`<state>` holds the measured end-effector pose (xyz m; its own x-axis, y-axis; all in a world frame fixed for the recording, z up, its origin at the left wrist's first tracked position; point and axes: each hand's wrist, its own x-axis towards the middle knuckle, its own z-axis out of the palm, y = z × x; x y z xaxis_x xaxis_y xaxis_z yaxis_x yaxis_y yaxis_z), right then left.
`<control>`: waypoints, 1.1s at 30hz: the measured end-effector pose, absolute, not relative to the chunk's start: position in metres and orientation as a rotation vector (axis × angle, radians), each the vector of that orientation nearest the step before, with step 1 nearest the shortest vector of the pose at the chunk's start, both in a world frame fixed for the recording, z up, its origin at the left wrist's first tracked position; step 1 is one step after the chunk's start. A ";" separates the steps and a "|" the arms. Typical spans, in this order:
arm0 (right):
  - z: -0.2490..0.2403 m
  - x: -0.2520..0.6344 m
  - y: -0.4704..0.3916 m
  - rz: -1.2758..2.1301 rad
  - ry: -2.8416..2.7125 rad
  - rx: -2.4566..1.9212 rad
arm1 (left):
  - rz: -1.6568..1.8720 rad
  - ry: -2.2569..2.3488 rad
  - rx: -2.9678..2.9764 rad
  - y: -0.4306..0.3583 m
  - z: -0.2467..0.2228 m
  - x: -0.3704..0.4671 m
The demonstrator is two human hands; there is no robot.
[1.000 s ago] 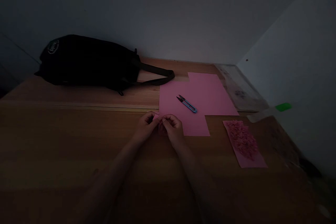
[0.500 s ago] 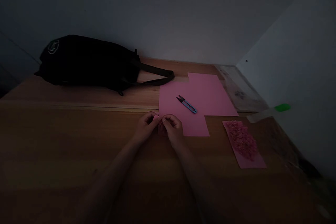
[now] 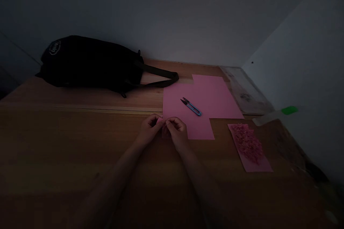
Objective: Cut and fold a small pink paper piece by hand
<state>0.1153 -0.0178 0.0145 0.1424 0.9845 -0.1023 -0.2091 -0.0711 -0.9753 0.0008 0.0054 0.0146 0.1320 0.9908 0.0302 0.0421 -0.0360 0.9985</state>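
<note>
Your left hand [image 3: 148, 129] pinches a small pink piece [image 3: 159, 119] between thumb and fingers, while your right hand [image 3: 177, 132] brings thumb and forefinger together at its right end, apparently gripping it too; the light is too poor to tell exactly what lies between those tips. You hold the piece just over the near left corner of the pink sheets [image 3: 201, 128], toward the middle of the wooden table [image 3: 67, 139]. The two-handed pinch probably steadies something too small for one hand.

Your snips [image 3: 191, 106] lie on the sheets just beyond your right hand, blades toward the far left, likely left there for easy reach. Near the table's right edge, a pink card [image 3: 260, 166] carries a heap of pink bits [image 3: 246, 143], perhaps to keep them together. The black bag [image 3: 91, 62] lies along the far edge, leaving your working area free.
</note>
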 end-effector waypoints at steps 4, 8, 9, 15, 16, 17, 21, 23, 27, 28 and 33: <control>0.015 0.116 -0.018 1.251 -0.901 -1.200 | 1.100 1.146 1.343 0.006 0.016 0.000; 0.013 0.116 -0.018 1.253 -0.892 -1.202 | 1.095 1.139 1.328 0.006 0.017 0.000; 0.013 0.116 -0.018 1.252 -0.890 -1.205 | 1.099 1.135 1.315 0.006 0.016 0.000; 0.012 0.116 -0.018 1.259 -0.909 -1.201 | 1.121 1.138 1.256 0.006 0.015 -0.001; 0.012 0.116 -0.018 1.261 -0.907 -1.199 | 1.122 1.142 1.254 0.006 0.015 -0.001; 0.012 0.116 -0.018 1.264 -0.906 -1.196 | 1.122 1.144 1.251 0.006 0.015 -0.001; 0.012 0.116 -0.018 1.268 -0.906 -1.195 | 1.114 1.137 1.257 0.006 0.015 -0.002; 0.013 0.116 -0.018 1.263 -0.910 -1.203 | 1.114 1.130 1.262 0.006 0.014 -0.002; 0.012 0.117 -0.018 1.276 -0.910 -1.205 | 1.116 1.122 1.255 0.006 0.016 -0.001; 0.012 0.117 -0.018 1.282 -0.908 -1.201 | 1.116 1.125 1.254 0.005 0.017 -0.001; 0.011 0.117 -0.018 1.270 -0.922 -1.182 | 1.127 1.141 1.238 0.005 0.017 0.000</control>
<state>0.1173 -0.0176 0.0108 0.1168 0.9876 -0.1047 -0.2060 -0.0790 -0.9754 -0.0005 0.0053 0.0174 0.0976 0.9951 -0.0163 -0.0041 0.0168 0.9999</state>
